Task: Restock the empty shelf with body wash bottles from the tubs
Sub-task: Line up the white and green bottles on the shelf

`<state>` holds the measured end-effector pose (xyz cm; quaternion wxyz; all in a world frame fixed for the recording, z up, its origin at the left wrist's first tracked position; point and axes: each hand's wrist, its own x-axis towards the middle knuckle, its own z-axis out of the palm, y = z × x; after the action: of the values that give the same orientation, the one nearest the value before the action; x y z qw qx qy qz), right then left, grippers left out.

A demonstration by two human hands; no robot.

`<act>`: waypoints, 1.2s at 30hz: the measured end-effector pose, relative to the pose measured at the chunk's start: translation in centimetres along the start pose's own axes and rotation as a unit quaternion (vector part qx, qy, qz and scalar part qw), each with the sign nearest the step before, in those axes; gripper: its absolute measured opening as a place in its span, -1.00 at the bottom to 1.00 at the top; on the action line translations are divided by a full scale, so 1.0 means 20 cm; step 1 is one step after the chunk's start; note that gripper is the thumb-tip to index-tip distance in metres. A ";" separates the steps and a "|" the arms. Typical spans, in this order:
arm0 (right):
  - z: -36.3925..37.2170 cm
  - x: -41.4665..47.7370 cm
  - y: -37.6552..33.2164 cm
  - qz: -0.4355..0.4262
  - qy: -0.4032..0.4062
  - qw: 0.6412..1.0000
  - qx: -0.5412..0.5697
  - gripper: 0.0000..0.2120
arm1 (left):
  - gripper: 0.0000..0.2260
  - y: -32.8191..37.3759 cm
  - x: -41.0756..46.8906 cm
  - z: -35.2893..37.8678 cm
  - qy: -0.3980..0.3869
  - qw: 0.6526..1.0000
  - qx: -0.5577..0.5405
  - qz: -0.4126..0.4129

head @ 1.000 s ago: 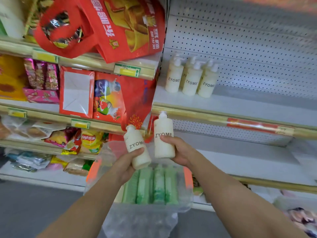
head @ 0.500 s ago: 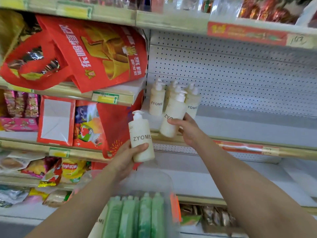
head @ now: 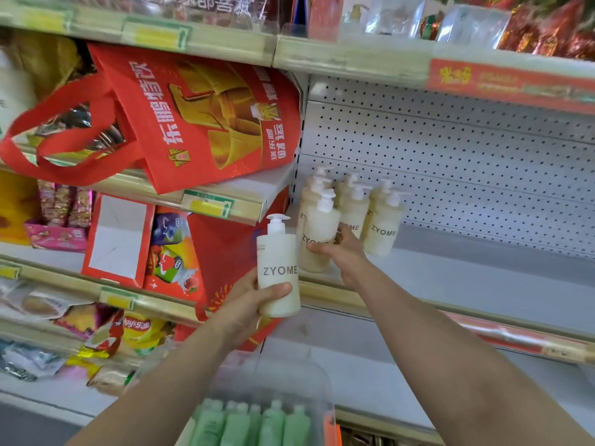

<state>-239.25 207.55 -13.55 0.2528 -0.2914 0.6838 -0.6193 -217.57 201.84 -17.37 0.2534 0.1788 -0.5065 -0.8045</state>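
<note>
Right hand [head: 346,255]: grip wrapped round the lower body of a cream bottle [head: 320,230], thumb across the front, fingers behind. Bottle's long axis near vertical, pump up, leaning a touch left. Its base is at the front left corner of the shelf [head: 467,278], just ahead of the left column; cannot tell whether it touches the deck yet. Left hand [head: 248,300]: grip full too, closed on a second cream bottle [head: 278,275], upright, label facing out, held in front of and below the shelf lip. Open deck lies up and right of that grip, ahead of the middle column. The right hand is the nearer to it, so judged to set down first. Count: two bottles in hand; standing bottles [head: 383,230] six by pump heads, three columns of two, rear ones part hidden. Below, a clear tub [head: 325,410] with green bottles [head: 273,423], five tops visible.
</note>
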 end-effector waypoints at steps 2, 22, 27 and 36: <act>0.02 0.01 0.00 -0.011 -0.007 1.000 -0.013 -0.30 | -0.38 0.00 0.01 0.00 0.003 1.000 0.006 -0.001; 0.06 -0.09 -0.02 0.047 0.056 0.997 -0.031 -0.33 | -0.45 -0.05 -0.03 0.03 -0.015 0.998 0.057 0.006; 0.05 -0.32 -0.10 0.074 -0.025 0.996 0.039 -0.58 | -0.44 -0.08 -0.04 0.12 -0.035 0.998 0.048 -0.011; -0.21 -0.57 -0.11 0.093 -0.132 0.987 -0.022 -0.61 | -0.58 -0.08 -0.04 0.31 -0.158 0.984 0.069 -0.053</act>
<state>-234.05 218.41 -11.14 0.3907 -0.3114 0.6817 -0.5344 -220.61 207.43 -16.18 0.1142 0.0931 -0.5839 -0.7984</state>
